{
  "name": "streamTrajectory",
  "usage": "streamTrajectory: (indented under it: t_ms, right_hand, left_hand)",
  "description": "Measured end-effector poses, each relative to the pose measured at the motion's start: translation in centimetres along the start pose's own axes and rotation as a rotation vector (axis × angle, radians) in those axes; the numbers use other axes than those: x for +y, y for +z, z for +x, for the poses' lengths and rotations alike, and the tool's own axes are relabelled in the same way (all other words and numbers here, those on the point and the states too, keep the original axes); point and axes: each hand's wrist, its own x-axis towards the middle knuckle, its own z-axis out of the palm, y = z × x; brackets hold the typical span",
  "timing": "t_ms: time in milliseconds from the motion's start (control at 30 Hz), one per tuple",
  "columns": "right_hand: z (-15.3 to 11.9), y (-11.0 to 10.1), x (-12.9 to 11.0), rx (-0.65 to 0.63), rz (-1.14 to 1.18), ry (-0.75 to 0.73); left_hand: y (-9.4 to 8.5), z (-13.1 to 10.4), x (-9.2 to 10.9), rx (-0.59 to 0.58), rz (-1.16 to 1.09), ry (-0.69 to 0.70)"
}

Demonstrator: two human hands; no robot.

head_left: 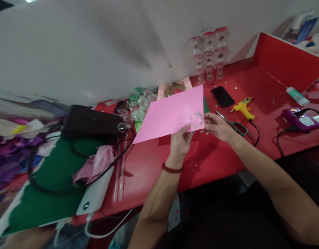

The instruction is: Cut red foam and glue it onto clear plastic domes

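A pink sheet of paper [172,110] is held up above the red table, tilted. My left hand [181,141] pinches its near edge, thumb on top and fingers below. At the sheet's right edge, my right hand [216,126] has its fingers closed on the near corner. On that corner sits a clear round plastic piece [196,120] with a greenish rim, close to my left thumb. Scissors [238,128] with dark green handles lie just beyond my right hand. A yellow glue gun [244,108] rests to their right.
A black phone [223,97] lies behind the scissors. Clear plastic cups [209,57] with red rims stand stacked by the wall. More clear pieces [140,105] are heaped left of the sheet. A purple power socket [301,119] with cables, a dark box [93,121] and a green board [53,173] flank the workspace.
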Motion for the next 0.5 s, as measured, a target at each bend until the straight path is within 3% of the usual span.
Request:
streamTrajectory:
  t_ms: [200, 267, 400, 500]
  right_hand:
    - [0.0, -0.1, -0.1, -0.004, -0.020, 0.018]
    - [-0.1, -0.1, -0.2, 0.018, -0.064, 0.017]
    - [-0.6, 0.1, -0.8, 0.091, -0.143, 0.053]
    - [-1.6, 0.3, -1.3, 0.143, -0.178, 0.105]
  left_hand:
    - [0.7, -0.9, 0.4, 0.009, -0.016, 0.176]
    - [1.3, -1.4, 0.6, 0.031, -0.100, 0.172]
    - [2.1, -3.0, 0.7, 0.114, -0.261, 0.003]
    - [1.7, -5.3, 0.5, 0.067, -0.266, -0.168]
